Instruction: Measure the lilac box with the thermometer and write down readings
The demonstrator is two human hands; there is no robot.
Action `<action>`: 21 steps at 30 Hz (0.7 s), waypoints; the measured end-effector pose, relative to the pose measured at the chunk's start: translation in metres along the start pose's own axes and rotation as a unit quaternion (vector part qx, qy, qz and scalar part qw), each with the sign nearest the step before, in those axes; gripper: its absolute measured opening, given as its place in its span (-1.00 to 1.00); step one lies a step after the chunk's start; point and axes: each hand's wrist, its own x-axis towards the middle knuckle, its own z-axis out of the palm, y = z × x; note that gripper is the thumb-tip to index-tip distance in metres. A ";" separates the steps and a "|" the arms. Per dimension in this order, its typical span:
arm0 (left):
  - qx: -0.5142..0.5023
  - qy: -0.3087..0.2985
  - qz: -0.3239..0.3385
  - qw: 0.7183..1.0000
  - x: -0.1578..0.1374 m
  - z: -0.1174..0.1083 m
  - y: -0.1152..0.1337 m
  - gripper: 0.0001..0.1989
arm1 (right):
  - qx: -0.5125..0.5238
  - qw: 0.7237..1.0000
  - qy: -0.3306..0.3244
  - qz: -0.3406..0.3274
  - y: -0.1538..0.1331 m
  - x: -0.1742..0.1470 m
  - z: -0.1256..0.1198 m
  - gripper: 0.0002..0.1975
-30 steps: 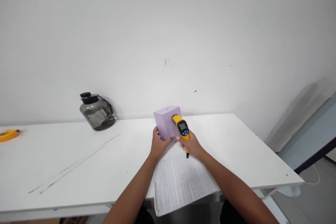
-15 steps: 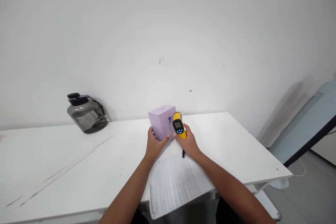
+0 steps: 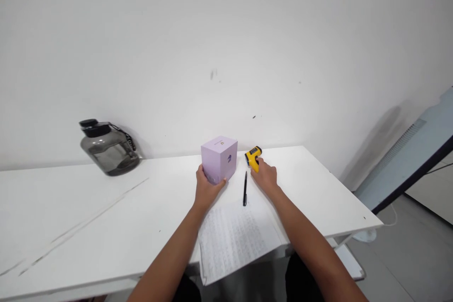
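Observation:
My left hand (image 3: 208,189) grips the lower front of a lilac box (image 3: 211,163), fingers on its left side and thumb across the front. The box has a small dark blue emblem on its right face. To its right, my right hand (image 3: 266,177) is closed round the handle of a yellow and black infrared thermometer gun (image 3: 254,158), low over the table and tilted to the left. A black pen (image 3: 245,189) lies between my hands. Its lower end reaches the top edge of a written sheet of paper (image 3: 239,240).
A grey see-through water jug (image 3: 112,153) with a black lid and strap stands at the back left by the wall. The white table (image 3: 106,226) ends on the right, near a leaning pale blue panel (image 3: 410,160). The paper overhangs the front edge.
My right hand has moved the thermometer gun right, away from the box, and turned it. The pen now shows fully. My left hand stays on the box.

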 end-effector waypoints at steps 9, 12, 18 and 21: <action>0.027 0.008 0.038 0.999 0.002 0.003 -0.004 0.06 | -0.025 1.000 0.000 -0.011 0.009 0.005 0.014 -0.54; 0.064 0.026 0.047 0.996 0.005 0.005 -0.011 0.06 | -0.055 0.996 0.046 -0.043 0.011 0.004 0.013 -0.56; 0.036 0.009 0.005 0.999 0.013 0.010 -0.024 0.24 | -0.165 0.946 -0.049 -0.275 0.002 -0.008 -0.003 -0.47; -0.004 -0.006 -0.013 1.000 0.015 0.011 -0.026 0.24 | -0.203 0.907 -0.105 -0.355 0.001 -0.017 -0.009 -0.67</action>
